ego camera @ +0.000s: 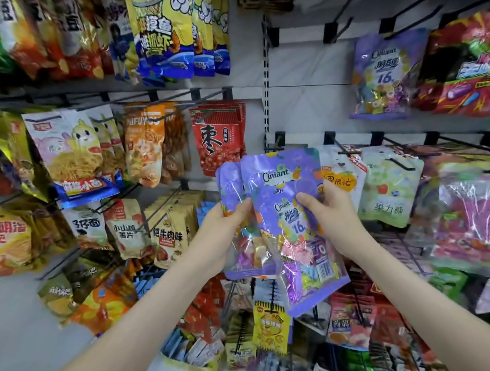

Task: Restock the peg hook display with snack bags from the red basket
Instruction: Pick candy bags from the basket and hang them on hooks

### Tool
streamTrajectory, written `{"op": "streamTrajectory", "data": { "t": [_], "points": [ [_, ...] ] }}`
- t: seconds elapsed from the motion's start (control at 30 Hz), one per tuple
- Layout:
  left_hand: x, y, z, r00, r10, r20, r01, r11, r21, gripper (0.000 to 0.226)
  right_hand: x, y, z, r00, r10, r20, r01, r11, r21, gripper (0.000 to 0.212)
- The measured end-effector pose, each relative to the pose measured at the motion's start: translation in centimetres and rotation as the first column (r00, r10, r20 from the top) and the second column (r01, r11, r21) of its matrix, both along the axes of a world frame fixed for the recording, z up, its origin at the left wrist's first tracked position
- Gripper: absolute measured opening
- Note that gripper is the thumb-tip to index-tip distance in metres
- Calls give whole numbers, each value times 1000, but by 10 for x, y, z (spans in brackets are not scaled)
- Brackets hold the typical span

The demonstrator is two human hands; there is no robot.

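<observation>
Left hand [227,230] gripping Ciniant bag stack [229,186], right hand [329,217] pinching front bag [285,181]; we are separating one. Next, likely: hanging it on bare peg hook [330,33], upper right.

A shop aisle: wall peg hooks [342,28] crowded with hanging packaged snack bags [147,144].

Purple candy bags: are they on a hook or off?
Off. The left hand and right hand hold the purple candy bags in front of the peg hook display; no hook shows through their tops.
</observation>
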State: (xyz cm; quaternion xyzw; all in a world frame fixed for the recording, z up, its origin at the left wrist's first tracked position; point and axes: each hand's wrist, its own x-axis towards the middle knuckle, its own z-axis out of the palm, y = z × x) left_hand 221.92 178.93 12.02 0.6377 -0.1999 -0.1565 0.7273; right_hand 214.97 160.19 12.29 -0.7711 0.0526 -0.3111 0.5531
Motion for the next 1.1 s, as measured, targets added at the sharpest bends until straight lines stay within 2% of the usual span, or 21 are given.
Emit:
{"op": "streamTrajectory", "data": {
  "t": [0.1, 0.2, 0.3, 0.37, 0.5, 0.57, 0.6, 0.7, 0.77, 0.8, 0.87, 0.93, 1.03, 1.1],
  "points": [
    [3, 2, -5, 992, 94, 87, -98, 994, 44, 9, -1, 5, -8, 999, 39, -14, -39, 999, 25, 8],
    [6, 4, -10, 977, 128, 171, -138, 990, 44, 14, -1, 0, -18, 998, 9, -69, -11, 1000, -23, 16],
    [9, 9, -10, 959, 156, 236, -189, 974, 125, 5, -5, -11, -23, 985, -114, -131, 100, 989, -110, 15],
    [12, 11, -11, 945, 205, 256, -246, 959, 140, 12, -10, -23, -19, 959, -242, -144, 213, 958, -193, 18],
    [18, 13, -12, 914, 302, 270, -346, 929, 132, 26, -29, -43, 7, 835, -550, 15, 540, 814, -214, 27],
    [18, 9, -9, 897, 336, 287, -379, 919, 109, 22, -37, -36, 20, 783, -604, 148, 621, 750, -227, 32],
    [16, 6, -7, 891, 334, 307, -377, 921, 94, 18, -38, -26, 26, 785, -587, 198, 619, 755, -217, 36],
    [2, -10, 0, 902, 271, 337, -297, 954, 29, 16, -32, 18, 28, 887, -409, 216, 446, 880, -163, 33],
    [-8, -21, 6, 910, 236, 340, -240, 970, -31, 7, -27, 45, 22, 960, -229, 158, 256, 949, -181, 16],
    [-13, -25, 8, 916, 226, 331, -212, 974, -80, 11, -26, 56, 19, 980, -166, 109, 187, 957, -221, 15],
    [-17, -30, 11, 951, 190, 245, -146, 972, -186, 23, -26, 68, 14, 1000, -17, 14, 21, 945, -327, 38],
    [-16, -27, 11, 972, 140, 191, -90, 964, -250, 28, -28, 67, 16, 993, 99, -56, -113, 918, -379, 46],
    [-17, -24, 9, 976, 39, 213, 18, 965, -261, 21, -29, 59, 16, 990, 56, -127, -110, 870, -480, 42],
    [-21, -23, 9, 982, -10, 188, 59, 964, -259, 28, -28, 55, 17, 990, 25, -137, -91, 859, -503, 44]
  ]
}}
